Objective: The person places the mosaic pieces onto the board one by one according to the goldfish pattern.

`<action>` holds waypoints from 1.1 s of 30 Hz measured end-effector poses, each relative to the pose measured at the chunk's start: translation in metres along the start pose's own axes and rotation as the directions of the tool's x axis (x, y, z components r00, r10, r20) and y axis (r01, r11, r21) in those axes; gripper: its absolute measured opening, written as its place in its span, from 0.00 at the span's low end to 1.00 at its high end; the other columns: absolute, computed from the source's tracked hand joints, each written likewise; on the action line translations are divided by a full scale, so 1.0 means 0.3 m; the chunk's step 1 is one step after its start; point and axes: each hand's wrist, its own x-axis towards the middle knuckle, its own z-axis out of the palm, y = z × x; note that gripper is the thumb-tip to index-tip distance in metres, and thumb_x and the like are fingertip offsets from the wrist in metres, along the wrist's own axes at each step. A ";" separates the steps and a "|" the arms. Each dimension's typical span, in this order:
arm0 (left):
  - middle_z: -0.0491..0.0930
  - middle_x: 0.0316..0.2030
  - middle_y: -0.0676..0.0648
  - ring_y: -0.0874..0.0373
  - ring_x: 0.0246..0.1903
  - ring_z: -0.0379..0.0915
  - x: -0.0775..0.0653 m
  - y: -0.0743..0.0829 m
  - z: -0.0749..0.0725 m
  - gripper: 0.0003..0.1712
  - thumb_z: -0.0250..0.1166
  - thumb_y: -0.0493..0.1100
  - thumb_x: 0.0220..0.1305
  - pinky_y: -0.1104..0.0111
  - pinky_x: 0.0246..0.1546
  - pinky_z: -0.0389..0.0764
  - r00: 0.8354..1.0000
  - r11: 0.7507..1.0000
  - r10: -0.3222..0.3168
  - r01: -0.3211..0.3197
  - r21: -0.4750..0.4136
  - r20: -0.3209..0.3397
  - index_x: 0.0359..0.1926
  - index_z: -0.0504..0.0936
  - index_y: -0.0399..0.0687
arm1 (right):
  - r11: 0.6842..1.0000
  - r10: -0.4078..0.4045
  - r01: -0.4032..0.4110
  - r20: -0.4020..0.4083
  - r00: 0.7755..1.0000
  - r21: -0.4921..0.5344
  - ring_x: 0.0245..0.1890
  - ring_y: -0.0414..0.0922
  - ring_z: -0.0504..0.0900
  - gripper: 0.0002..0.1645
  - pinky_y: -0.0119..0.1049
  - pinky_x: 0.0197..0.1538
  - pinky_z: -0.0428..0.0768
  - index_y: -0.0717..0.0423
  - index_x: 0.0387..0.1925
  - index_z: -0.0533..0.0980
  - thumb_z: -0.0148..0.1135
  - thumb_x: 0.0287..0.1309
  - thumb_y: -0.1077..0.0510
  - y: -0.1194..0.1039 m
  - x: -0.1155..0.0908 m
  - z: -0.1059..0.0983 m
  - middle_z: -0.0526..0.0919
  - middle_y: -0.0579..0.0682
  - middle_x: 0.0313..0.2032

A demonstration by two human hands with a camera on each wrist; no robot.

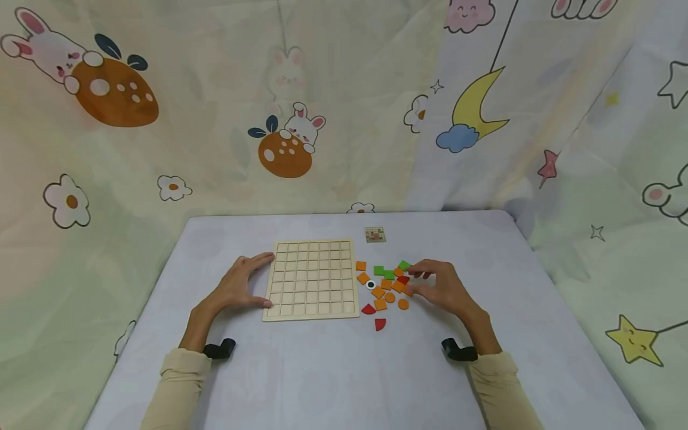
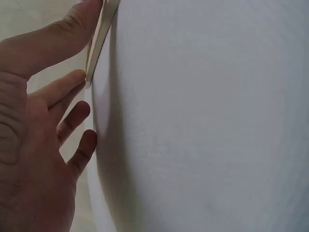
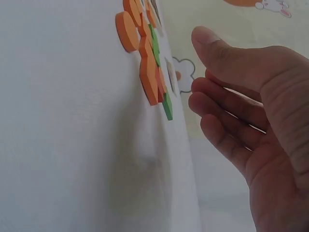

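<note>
In the head view a pale wooden board (image 1: 313,279) with a grid of square cells lies on the table. My left hand (image 1: 236,283) touches the board's left edge, thumb near the lower corner and fingers spread toward the upper one. To the right of the board lies a loose group of flat pieces: orange squares (image 1: 380,304), orange discs (image 1: 403,304), green squares (image 1: 378,270) and red quarter-circles (image 1: 380,324). Over the group's right side hovers my right hand (image 1: 443,288); the right wrist view shows its thumb and fingers apart, holding nothing.
A small patterned card (image 1: 375,234) lies behind the pieces, near the table's back edge. Among them is a white disc with a black centre (image 1: 371,285). A printed cloth (image 1: 344,119) hangs behind the white-covered table (image 1: 333,376).
</note>
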 end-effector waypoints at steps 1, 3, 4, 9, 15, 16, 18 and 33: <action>0.69 0.81 0.40 0.43 0.60 0.70 -0.001 -0.001 0.001 0.70 0.89 0.65 0.39 0.46 0.58 0.74 1.000 1.000 0.003 -0.003 0.001 0.001 0.81 0.70 0.44 | 1.000 -0.005 0.005 0.002 1.000 0.008 0.44 0.53 0.87 0.22 0.51 0.50 0.86 0.61 0.53 0.89 0.84 0.56 0.63 0.001 -0.002 0.003 0.94 0.55 0.45; 0.68 0.82 0.40 0.43 0.60 0.70 -0.002 -0.004 0.001 0.70 0.89 0.65 0.40 0.46 0.58 0.74 1.000 1.000 0.008 -0.008 0.000 0.006 0.81 0.69 0.44 | 1.000 -0.005 0.005 0.017 1.000 0.019 0.44 0.52 0.87 0.22 0.50 0.50 0.86 0.60 0.53 0.90 0.84 0.56 0.61 0.000 -0.006 0.007 0.94 0.54 0.45; 0.68 0.82 0.40 0.43 0.60 0.70 -0.003 -0.007 0.002 0.69 0.88 0.65 0.41 0.46 0.59 0.73 1.000 1.000 0.010 -0.010 -0.002 0.010 0.82 0.69 0.44 | 1.000 -0.001 0.000 0.024 1.000 0.024 0.44 0.52 0.86 0.22 0.49 0.50 0.86 0.60 0.53 0.90 0.85 0.56 0.61 -0.003 -0.007 0.008 0.94 0.53 0.44; 0.66 0.83 0.41 0.43 0.62 0.69 -0.001 -0.019 0.001 0.68 0.87 0.63 0.44 0.46 0.61 0.70 0.999 0.999 0.008 -0.007 -0.035 0.035 0.83 0.67 0.45 | 0.998 0.030 -0.034 0.065 0.997 0.062 0.42 0.48 0.85 0.21 0.43 0.48 0.83 0.56 0.49 0.92 0.87 0.52 0.59 -0.017 -0.014 0.015 0.94 0.48 0.42; 0.65 0.84 0.41 0.45 0.61 0.67 -0.010 -0.030 0.009 0.67 0.87 0.62 0.45 0.48 0.59 0.69 1.000 0.996 -0.006 0.008 -0.091 0.031 0.83 0.67 0.47 | 0.997 0.070 -0.073 0.126 0.990 0.020 0.39 0.45 0.82 0.18 0.38 0.46 0.79 0.53 0.43 0.93 0.89 0.49 0.56 -0.028 -0.027 0.027 0.92 0.43 0.36; 0.64 0.84 0.41 0.45 0.61 0.66 -0.012 -0.032 0.011 0.67 0.88 0.62 0.45 0.48 0.59 0.69 1.000 0.995 -0.008 0.011 -0.101 0.028 0.83 0.68 0.47 | 0.997 0.075 -0.077 0.138 0.988 0.008 0.39 0.44 0.81 0.17 0.36 0.46 0.79 0.52 0.42 0.93 0.89 0.50 0.57 -0.028 -0.029 0.028 0.92 0.42 0.36; 0.65 0.84 0.41 0.46 0.61 0.66 -0.015 -0.033 0.015 0.67 0.88 0.61 0.44 0.48 0.58 0.68 1.000 0.993 -0.007 0.010 -0.117 0.023 0.83 0.68 0.47 | 0.997 0.080 -0.079 0.160 0.984 -0.014 0.38 0.41 0.81 0.15 0.33 0.45 0.79 0.51 0.42 0.93 0.89 0.51 0.57 -0.026 -0.035 0.031 0.92 0.40 0.35; 0.65 0.84 0.40 0.47 0.60 0.66 -0.013 -0.048 0.023 0.66 0.90 0.58 0.44 0.50 0.58 0.66 1.000 0.985 0.020 -0.018 -0.173 0.009 0.82 0.69 0.45 | 0.995 0.080 -0.065 0.214 0.973 -0.078 0.33 0.38 0.77 0.12 0.30 0.39 0.77 0.52 0.40 0.93 0.87 0.52 0.57 -0.031 -0.040 0.054 0.90 0.40 0.33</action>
